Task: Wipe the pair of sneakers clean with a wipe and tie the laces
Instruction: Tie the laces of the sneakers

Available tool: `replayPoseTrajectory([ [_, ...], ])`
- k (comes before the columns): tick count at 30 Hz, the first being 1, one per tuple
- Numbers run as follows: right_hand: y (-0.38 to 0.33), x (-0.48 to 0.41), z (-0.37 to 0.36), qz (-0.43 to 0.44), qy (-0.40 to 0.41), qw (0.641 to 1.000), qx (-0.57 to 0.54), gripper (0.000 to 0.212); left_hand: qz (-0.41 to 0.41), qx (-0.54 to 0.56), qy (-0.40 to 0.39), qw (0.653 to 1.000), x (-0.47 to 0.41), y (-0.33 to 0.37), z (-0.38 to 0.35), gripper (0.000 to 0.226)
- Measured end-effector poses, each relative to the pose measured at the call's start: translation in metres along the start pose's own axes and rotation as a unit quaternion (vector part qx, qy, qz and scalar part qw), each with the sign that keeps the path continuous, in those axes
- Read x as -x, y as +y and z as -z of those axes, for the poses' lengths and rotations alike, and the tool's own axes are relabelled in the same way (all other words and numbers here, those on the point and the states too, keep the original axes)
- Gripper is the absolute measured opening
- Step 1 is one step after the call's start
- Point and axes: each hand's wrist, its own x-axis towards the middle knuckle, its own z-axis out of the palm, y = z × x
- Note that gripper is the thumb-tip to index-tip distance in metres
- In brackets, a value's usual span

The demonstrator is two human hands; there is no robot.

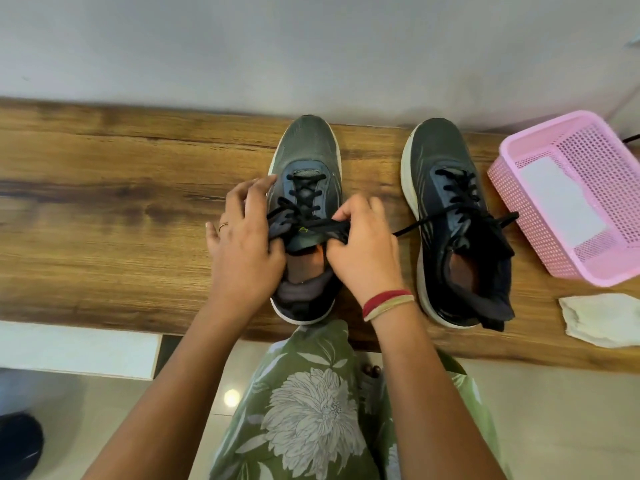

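Observation:
Two dark grey sneakers with white soles stand side by side on a wooden bench (pixel 104 188), toes pointing away from me. My left hand (pixel 242 244) and my right hand (pixel 363 251) both pinch the black laces (pixel 304 202) of the left sneaker (pixel 308 157) over its tongue. The right sneaker (pixel 450 202) stands apart, its black laces (pixel 450 216) loose and trailing to both sides. A crumpled, soiled white wipe (pixel 602 320) lies on the bench at the right, near the front edge.
A pink plastic mesh basket (pixel 540 140) with a white sheet inside sits at the right end of the bench. A pale wall rises behind the bench. My green floral garment and a tiled floor fill the space below.

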Motion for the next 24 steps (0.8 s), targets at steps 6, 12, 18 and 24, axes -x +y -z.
replayPoseTrajectory([
  [6, 0.003, 0.004, 0.003, -0.031, -0.041, 0.999, -0.011, 0.032, -0.022, 0.002, -0.027, 0.999, 0.002, -0.001, 0.006, 0.063],
  [12, -0.001, 0.008, 0.009, 0.002, -0.071, 0.997, 0.040, 0.054, -0.040, 0.033, -0.143, 0.988, 0.001, -0.002, 0.007, 0.091],
  [18, -0.010, 0.010, 0.003, 0.036, -0.004, 0.996, 0.082, 0.041, -0.012, -0.066, -0.065, 0.996, -0.006, 0.015, -0.004, 0.066],
  [24, 0.010, 0.014, 0.080, 0.014, 0.072, 0.994, -0.086, 0.037, 0.035, 0.003, -0.085, 0.996, -0.003, 0.014, -0.001, 0.066],
])
